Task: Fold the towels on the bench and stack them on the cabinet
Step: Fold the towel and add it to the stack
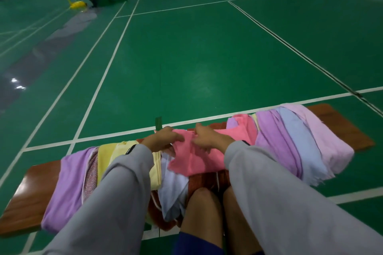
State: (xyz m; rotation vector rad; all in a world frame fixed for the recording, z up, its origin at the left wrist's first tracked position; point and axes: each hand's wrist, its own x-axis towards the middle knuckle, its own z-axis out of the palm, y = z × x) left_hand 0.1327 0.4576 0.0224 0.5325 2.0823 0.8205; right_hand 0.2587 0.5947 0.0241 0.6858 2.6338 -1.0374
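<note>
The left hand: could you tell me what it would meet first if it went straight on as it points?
Already pinching the pink towel, the left hand points toward the right hand, which it would likely meet first; depth is hard to judge.

Head-worn view, forward and down, close over the bench [339, 122].

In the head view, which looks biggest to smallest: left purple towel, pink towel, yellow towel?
1. left purple towel
2. pink towel
3. yellow towel; a sleeve hides part of it, so its rank is unsure.
</note>
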